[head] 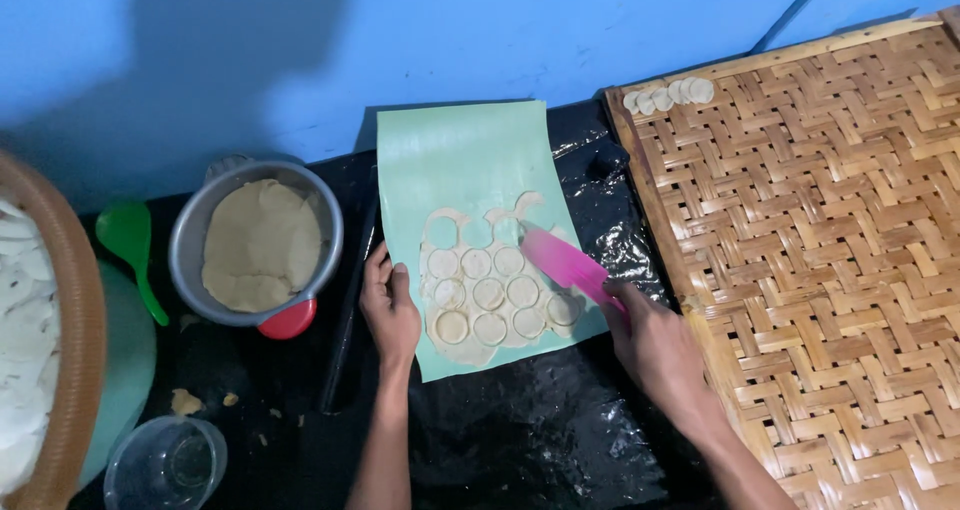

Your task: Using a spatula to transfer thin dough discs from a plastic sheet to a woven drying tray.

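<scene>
A pale green plastic sheet (465,155) lies on the black work surface, with thin rolled dough (488,295) on its near half, cut into several round discs. My left hand (390,305) rests flat on the sheet's left edge, fingers together, holding it down. My right hand (650,340) grips a pink flat scraper (562,260) whose blade lies on the dough's upper right part, among the cut discs.
A metal bowl (190,240) of tan dough sits at left on a red lid, with a green spoon (130,245) beside it. A woven bamboo tray (830,270) at right carries a few cut discs (670,95). A basket (75,350) and a clear cup (165,465) stand at near left.
</scene>
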